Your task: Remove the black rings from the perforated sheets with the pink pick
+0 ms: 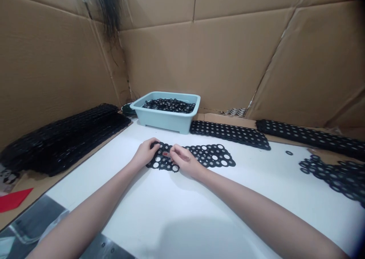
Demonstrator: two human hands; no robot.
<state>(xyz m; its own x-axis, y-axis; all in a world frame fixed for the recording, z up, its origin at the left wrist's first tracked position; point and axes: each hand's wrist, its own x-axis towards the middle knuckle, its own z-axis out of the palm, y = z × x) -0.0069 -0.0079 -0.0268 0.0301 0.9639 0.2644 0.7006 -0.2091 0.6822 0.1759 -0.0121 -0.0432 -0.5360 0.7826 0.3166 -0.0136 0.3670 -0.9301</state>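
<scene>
A black perforated rubber strip (pixel 209 156) lies flat on the white tabletop (pixel 176 209) in front of me, its round holes showing white. My left hand (pixel 145 153) grips the strip's left end, fingers over its upper edge. My right hand (pixel 182 160) rests on the strip just to the right, with thumb and fingertips pinched on it close to my left hand. The two hands nearly touch. Part of the strip is hidden under my hands.
A pale blue plastic tub (pixel 165 120) of black rubber pieces stands ahead. A tall stack of black strips (pixel 62 137) lies left, more strips (pixel 310 137) lie behind, and a tangled heap (pixel 336 179) lies right. A loose ring (pixel 289 153) sits nearby. Cardboard sheets line the walls.
</scene>
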